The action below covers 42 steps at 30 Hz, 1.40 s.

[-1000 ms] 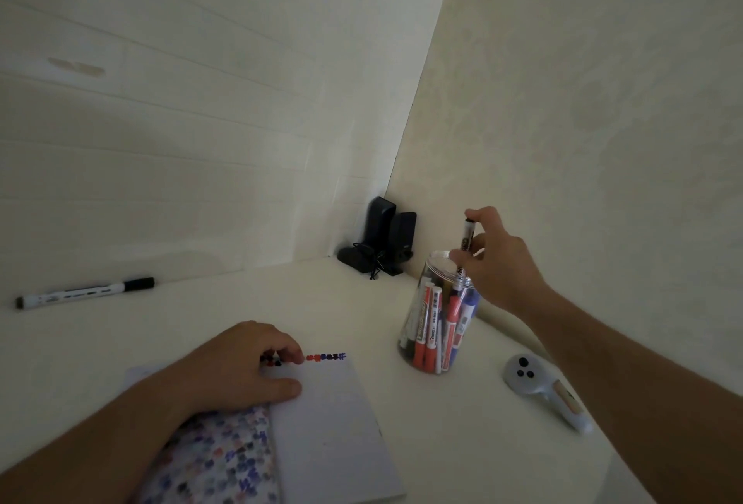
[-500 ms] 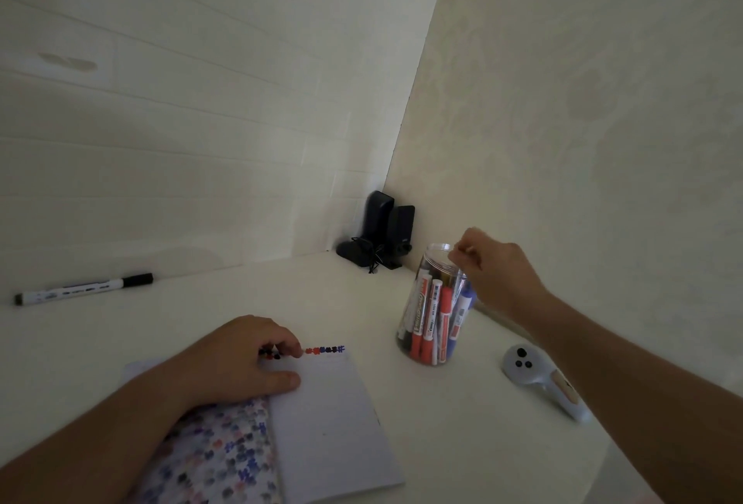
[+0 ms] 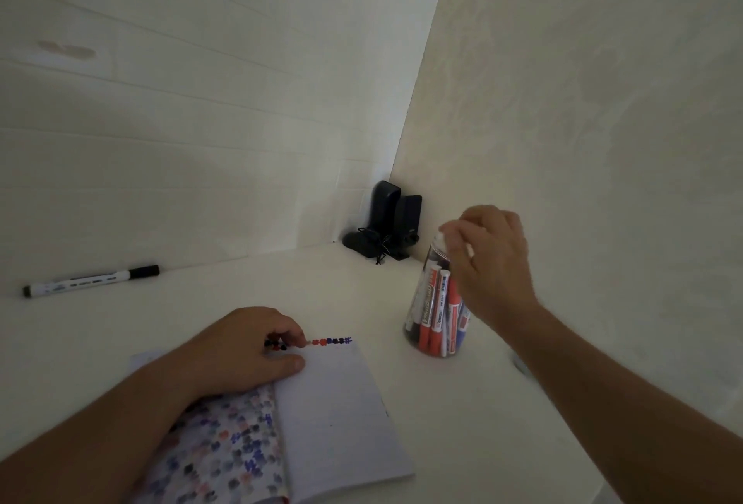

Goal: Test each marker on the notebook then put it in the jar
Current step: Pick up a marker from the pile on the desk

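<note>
A clear jar (image 3: pixel 436 314) stands on the white desk at the right and holds several red, blue and black markers. My right hand (image 3: pixel 490 262) hovers over the jar's mouth with loosely curled, parted fingers, and I see nothing in it. My left hand (image 3: pixel 241 347) presses down on the open notebook (image 3: pixel 333 403), fingers curled at its top edge. A row of red, blue and black test marks (image 3: pixel 331 341) runs along the top of the page. A black-capped white marker (image 3: pixel 90 280) lies alone on the desk at the far left, by the wall.
Two black speakers (image 3: pixel 390 222) with a cable sit in the back corner behind the jar. A white device (image 3: pixel 520 365) peeks out from behind my right forearm. Walls close the desk at the back and right.
My right hand lowered the dark marker it held above the jar into the jar and let go. It now sits over the jar's mouth with nothing in it. My left hand has stayed on the notebook.
</note>
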{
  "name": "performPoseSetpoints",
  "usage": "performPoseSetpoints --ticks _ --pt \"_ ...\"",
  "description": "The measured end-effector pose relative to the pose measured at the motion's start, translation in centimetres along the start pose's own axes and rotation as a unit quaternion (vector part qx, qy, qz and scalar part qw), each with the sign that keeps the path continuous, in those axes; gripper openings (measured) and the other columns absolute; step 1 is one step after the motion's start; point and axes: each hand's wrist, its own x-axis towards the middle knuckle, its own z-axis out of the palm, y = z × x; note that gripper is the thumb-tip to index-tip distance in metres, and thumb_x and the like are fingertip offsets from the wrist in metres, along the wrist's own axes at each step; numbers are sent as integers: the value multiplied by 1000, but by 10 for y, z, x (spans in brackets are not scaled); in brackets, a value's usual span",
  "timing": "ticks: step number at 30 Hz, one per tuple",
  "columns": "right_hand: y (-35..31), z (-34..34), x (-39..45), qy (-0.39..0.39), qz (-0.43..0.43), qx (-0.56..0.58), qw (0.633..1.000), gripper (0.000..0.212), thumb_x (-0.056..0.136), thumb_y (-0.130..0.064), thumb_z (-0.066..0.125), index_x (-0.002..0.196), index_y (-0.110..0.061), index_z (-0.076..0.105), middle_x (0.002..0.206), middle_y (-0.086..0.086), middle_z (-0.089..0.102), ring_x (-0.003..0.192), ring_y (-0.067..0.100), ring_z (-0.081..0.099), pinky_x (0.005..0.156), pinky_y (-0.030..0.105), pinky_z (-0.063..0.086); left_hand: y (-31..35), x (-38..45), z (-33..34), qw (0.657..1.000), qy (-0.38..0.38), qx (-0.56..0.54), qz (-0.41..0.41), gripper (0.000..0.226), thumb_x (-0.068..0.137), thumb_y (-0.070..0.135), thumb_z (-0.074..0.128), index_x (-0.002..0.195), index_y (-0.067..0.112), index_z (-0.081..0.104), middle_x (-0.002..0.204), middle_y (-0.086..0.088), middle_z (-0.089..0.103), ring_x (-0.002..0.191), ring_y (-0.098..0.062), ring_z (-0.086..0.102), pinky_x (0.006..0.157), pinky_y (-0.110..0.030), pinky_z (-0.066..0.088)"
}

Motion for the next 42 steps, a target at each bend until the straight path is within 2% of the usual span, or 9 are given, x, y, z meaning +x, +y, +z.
performPoseSetpoints --ticks 4,9,15,22,25,30,35,38,42 --pt "-86 31 -19 -240 -40 209 947 20 101 -32 60 112 -29 76 103 -13 68 94 4 61 86 28 51 -16 6 -16 996 86 25 -30 12 90 34 74 94 45 71 102 20 68 95 4 62 83 -18 50" --pt "-154 84 -57 -483 -165 251 823 40 93 -59 66 128 -40 68 126 -16 56 115 6 49 101 31 46 -75 1 -66 916 296 170 -211 33 89 10 62 108 34 76 123 -4 70 114 -31 59 100 -43 47" --pt "-160 101 -77 -439 -220 249 835 46 93 -71 57 128 -43 67 124 -18 48 116 9 36 101 37 42 -99 -11 -77 860 217 215 -409 55 92 19 50 145 33 52 152 -7 46 137 -35 37 114 -49 27" --pt "-152 100 -74 -412 -214 208 861 47 103 -60 33 115 -36 71 106 -16 68 105 11 34 94 43 34 -88 2 -70 849 134 302 -413 32 101 53 53 128 39 64 131 -9 53 126 -37 41 104 -48 30" --pt "-147 103 -72 -439 -159 271 842 36 104 -55 45 118 -35 71 98 -15 70 102 8 35 95 38 35 -68 8 -69 862 252 325 -297 28 102 42 55 124 28 67 119 -14 56 113 -38 48 94 -46 37" --pt "-142 107 -75 -412 -44 397 819 40 106 -53 46 125 -29 70 98 -9 71 100 6 58 94 39 53 11 9 -55 925 379 16 -25 9 107 26 50 115 21 50 78 6 62 71 -6 61 66 -22 47" --pt "-136 107 -56 -304 249 641 659 57 86 -74 41 114 -35 71 95 -12 74 87 12 68 90 39 53 52 2 -16 909 279 -310 -8 9 102 1 54 97 7 51 75 -10 71 72 -26 69 74 -40 60" --pt "-126 107 -49 -265 341 707 560 33 96 -53 60 112 -27 72 75 1 58 66 16 56 69 38 53 48 1 -6 947 160 -275 -39 13 100 5 61 93 8 50 83 -13 74 74 -26 71 72 -41 60" --pt "-111 115 -51 -266 237 580 733 18 98 -31 71 94 -13 69 67 1 66 60 13 59 58 31 51 36 -1 2 997 43 -59 -25 9 105 33 50 111 29 45 94 3 71 84 -18 69 76 -51 57"
